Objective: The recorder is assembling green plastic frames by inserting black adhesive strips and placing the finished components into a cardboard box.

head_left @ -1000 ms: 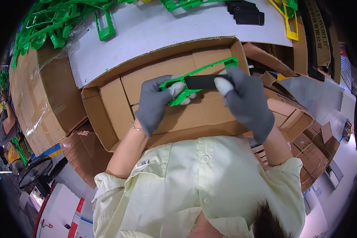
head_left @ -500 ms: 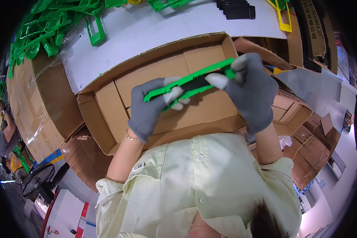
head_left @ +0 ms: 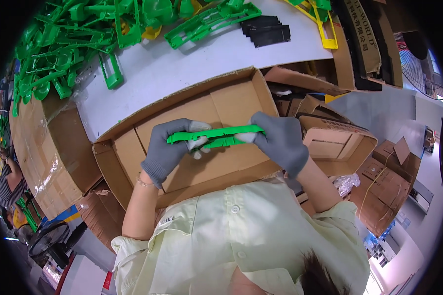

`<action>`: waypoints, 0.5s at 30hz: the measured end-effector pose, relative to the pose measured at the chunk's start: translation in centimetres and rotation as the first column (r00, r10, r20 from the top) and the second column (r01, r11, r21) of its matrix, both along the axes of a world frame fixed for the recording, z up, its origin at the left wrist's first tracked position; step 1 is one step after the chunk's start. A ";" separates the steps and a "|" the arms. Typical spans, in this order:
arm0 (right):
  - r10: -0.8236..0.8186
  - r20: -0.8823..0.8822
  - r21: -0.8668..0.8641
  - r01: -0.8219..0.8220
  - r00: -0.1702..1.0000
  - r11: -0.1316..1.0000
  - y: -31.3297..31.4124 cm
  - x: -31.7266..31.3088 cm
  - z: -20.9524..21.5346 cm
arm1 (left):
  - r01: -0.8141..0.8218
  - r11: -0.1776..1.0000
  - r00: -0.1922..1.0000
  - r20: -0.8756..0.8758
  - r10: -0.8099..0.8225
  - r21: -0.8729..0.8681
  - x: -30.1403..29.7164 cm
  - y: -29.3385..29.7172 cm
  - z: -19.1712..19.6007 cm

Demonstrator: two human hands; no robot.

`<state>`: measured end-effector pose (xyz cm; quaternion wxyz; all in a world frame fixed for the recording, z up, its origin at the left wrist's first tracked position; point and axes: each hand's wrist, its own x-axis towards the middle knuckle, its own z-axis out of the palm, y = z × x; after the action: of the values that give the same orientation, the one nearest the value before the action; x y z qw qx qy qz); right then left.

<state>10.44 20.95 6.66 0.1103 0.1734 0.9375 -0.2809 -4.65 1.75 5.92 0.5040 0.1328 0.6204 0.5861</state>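
Observation:
A long green plastic frame is held level in both hands, seen nearly edge-on. My left hand, in a grey glove with pale fingertips, grips its left end, fingers curled beneath. My right hand, gloved alike, pinches the right end between thumb and fingers. Below the frame lies an open shallow cardboard box, its bare brown bottom under my hands. The frame's inner face is turned away from view.
Green plastic parts heap up on the white table at the far left. Thin black plates and a yellow frame lie at the back. Cardboard boxes stand left and right; a black fan is at lower left.
The green frame has turned from a slant to nearly level, and its black inside no longer shows. My right hand has come lower and leftward. The view has shifted, showing more table.

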 end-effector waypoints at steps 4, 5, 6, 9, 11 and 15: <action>-0.025 -0.506 -0.023 0.015 0.862 1.000 6.4 -2.3 1.1 | 0.199 0.969 0.971 0.160 -0.175 -0.146 -3.5 0.8 0.2; 0.003 -0.552 0.045 0.026 0.834 0.999 8.9 -3.3 0.8 | 0.302 0.928 0.952 0.126 -0.280 -0.218 -4.3 1.3 -0.3; 0.005 -0.555 0.051 0.029 0.832 0.998 10.5 -4.2 0.3 | 0.412 0.881 0.910 0.158 -0.384 -0.232 -4.7 2.3 -0.6; 0.082 -0.437 0.194 0.005 0.896 0.981 13.3 -7.5 -1.4 | 0.489 0.758 0.786 -0.158 -0.598 -0.431 -3.5 5.6 -1.7; 0.276 -0.376 0.410 -0.108 0.884 0.906 13.6 -9.3 -2.6 | 0.171 0.768 0.444 -0.647 -0.619 -0.617 -1.2 7.2 -3.0; 0.299 -0.344 0.406 -0.146 0.890 0.902 14.3 -10.6 -3.4 | -0.003 0.719 0.370 -0.669 -0.645 -0.695 0.9 9.3 -0.9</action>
<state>-0.14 35.30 3.28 -0.0852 0.0196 0.9896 -0.1140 -3.71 11.02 4.98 0.2275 0.3802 0.8927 0.0822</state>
